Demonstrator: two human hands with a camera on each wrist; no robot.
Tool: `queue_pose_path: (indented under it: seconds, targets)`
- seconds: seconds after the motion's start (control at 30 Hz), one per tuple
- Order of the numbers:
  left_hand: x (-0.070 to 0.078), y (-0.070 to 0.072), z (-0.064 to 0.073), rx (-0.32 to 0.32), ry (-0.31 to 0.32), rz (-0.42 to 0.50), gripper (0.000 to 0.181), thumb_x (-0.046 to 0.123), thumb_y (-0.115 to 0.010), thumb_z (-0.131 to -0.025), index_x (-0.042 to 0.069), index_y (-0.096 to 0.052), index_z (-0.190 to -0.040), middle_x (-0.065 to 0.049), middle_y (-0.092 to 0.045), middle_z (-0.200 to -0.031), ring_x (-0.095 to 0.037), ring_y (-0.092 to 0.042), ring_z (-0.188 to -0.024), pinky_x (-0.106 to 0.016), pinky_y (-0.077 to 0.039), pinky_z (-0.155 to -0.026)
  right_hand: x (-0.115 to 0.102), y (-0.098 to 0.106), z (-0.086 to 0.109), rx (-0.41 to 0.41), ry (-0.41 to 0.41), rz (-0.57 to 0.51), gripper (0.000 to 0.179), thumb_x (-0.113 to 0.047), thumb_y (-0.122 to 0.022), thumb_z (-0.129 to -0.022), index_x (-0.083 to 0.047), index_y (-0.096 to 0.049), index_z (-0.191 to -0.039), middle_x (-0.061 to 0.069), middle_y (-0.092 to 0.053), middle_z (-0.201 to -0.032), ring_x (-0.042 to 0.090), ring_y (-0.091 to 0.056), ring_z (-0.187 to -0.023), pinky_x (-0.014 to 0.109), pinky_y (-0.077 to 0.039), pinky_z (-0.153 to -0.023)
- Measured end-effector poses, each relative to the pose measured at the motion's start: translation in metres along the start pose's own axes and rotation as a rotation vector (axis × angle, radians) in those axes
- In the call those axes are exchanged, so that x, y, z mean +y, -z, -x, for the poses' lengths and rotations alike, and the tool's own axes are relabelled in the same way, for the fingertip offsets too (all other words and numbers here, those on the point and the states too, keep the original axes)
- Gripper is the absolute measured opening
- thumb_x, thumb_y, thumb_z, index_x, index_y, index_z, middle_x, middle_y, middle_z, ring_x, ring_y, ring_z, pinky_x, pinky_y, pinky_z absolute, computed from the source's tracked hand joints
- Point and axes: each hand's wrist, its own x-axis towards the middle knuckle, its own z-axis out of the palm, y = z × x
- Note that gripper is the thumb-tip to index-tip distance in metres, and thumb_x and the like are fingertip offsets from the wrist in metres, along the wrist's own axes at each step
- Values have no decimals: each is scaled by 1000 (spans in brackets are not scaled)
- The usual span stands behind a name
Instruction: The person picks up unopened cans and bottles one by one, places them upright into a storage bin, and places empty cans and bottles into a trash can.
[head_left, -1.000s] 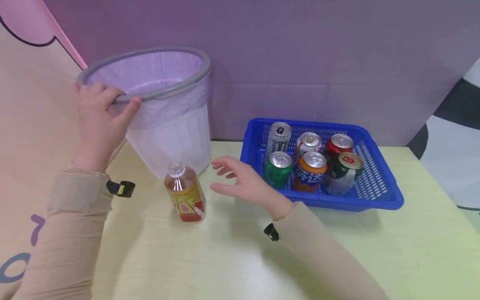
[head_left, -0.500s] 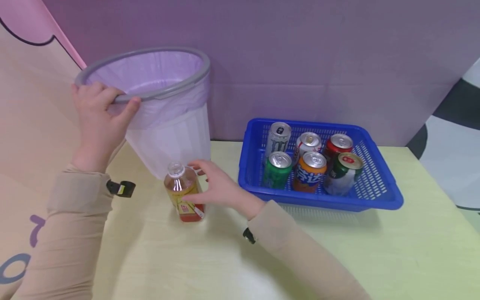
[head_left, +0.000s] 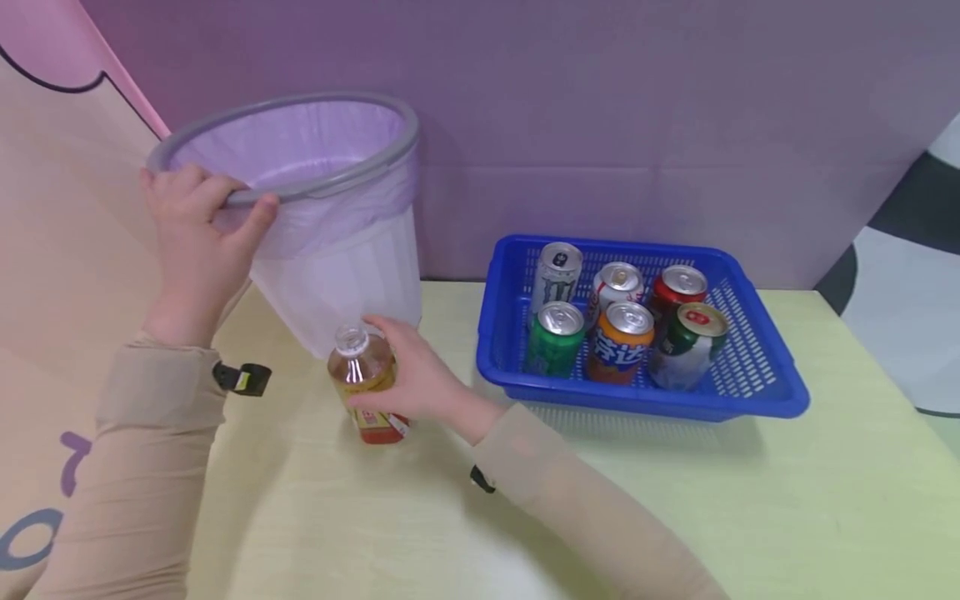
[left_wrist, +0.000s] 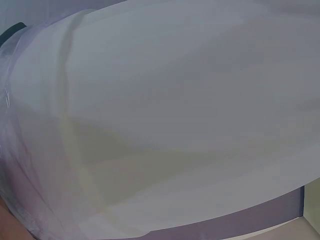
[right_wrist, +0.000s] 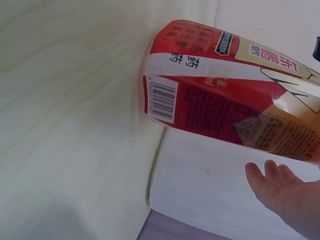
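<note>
With its fingers over the grey rim, my left hand [head_left: 201, 225] grips the trash can [head_left: 341, 271], which is white with a purple liner. In the left wrist view the can's pale wall [left_wrist: 190, 110] fills most of the picture. My right hand [head_left: 420, 375] is around the upright drink bottle [head_left: 360, 371], thumb across its front and fingers reaching behind. The bottle has an amber tint and stands on the table in front of the can. The right wrist view shows its red and yellow label [right_wrist: 220, 85] close up, with the right fingertips [right_wrist: 272, 177] beside it.
A blue plastic basket [head_left: 761, 367] stands to the right on the pale table [head_left: 337, 533]. It holds several upright drink cans, among them an orange can [head_left: 618, 350] and a green can [head_left: 555, 346]. A purple wall covering [head_left: 600, 125] rises behind.
My right hand has moved left from beside the basket and come around the bottle. My left hand has stayed on the can's rim, and the bottle has stayed in place.
</note>
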Motion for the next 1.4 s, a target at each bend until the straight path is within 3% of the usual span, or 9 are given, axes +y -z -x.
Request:
queue_pose_path:
  seconds: [0.07,0.27,0.43,0.57,0.63,0.83,1.17,1.27,1.4]
  targets:
    - [0,0,0,6,13,1,33,25,-71,-79,-7,-60,-76,23,-32,-77,1,-31,-93,-46,0,-114,0,-1,-1,-1,20,-4,91,-30,-82,-72,-14,-31,-146,8,-38,-146,22,-40,-132,40,-36,-106]
    - [2,1,0,-1,14,-10,34,25,-70,-80,-7,-59,-77,24,-32,-78,-13,-39,-96,-46,0,-114,-2,-1,-4,-16,62,8,72,-29,-81,-74,-17,-47,-136,7,-43,-139,18,-44,-126,34,-38,-104]
    - [3,2,1,2,23,-9,33,24,-71,-80,-7,-61,-78,24,-33,-79,0,-31,-95,-45,1,-114,-1,-1,-5,-43,40,26,70,-32,-80,-75,-18,-47,-136,5,-46,-137,17,-47,-124,33,-40,-102]
    - [3,2,1,-6,19,-13,32,24,-70,-81,-7,-62,-80,24,-33,-80,-15,-41,-97,-44,1,-114,-1,0,-6,-65,42,25,69,-30,-79,-77,-18,-45,-136,1,-54,-131,15,-51,-120,31,-42,-100]
    - [2,1,0,-6,16,-12,32,24,-71,-81,-7,-62,-80,24,-33,-80,-16,-42,-96,-45,1,-114,0,0,-6,-75,40,19,69,-29,-79,-77,-18,-44,-136,0,-55,-130,15,-53,-119,31,-42,-99]
    - [2,0,0,4,12,1,33,25,-71,-80,-7,-61,-77,24,-33,-78,4,-31,-93,-46,1,-114,3,1,-4,-81,42,-6,71,-29,-79,-77,-19,-43,-137,-1,-56,-129,14,-54,-118,30,-43,-98]
    - [4,2,1,-9,10,-7,35,25,-70,-81,-7,-60,-76,23,-33,-78,4,-30,-91,-44,0,-114,6,0,-2,-81,51,14,71,-32,-78,-78,-21,-42,-138,-2,-56,-129,13,-53,-118,30,-43,-98]
    - [4,2,1,-15,8,-11,35,25,-70,-81,-7,-58,-75,22,-31,-77,1,-29,-92,-45,0,-114,6,0,-2,-76,55,19,71,-32,-78,-78,-21,-42,-138,-2,-55,-130,13,-53,-118,30,-43,-98]
    - [3,2,1,-27,27,-16,35,25,-69,-82,-8,-57,-76,20,-30,-78,-18,-39,-98,-45,2,-114,7,-2,-3,-64,66,33,71,-32,-78,-78,-20,-42,-138,0,-56,-130,14,-53,-119,30,-43,-98]
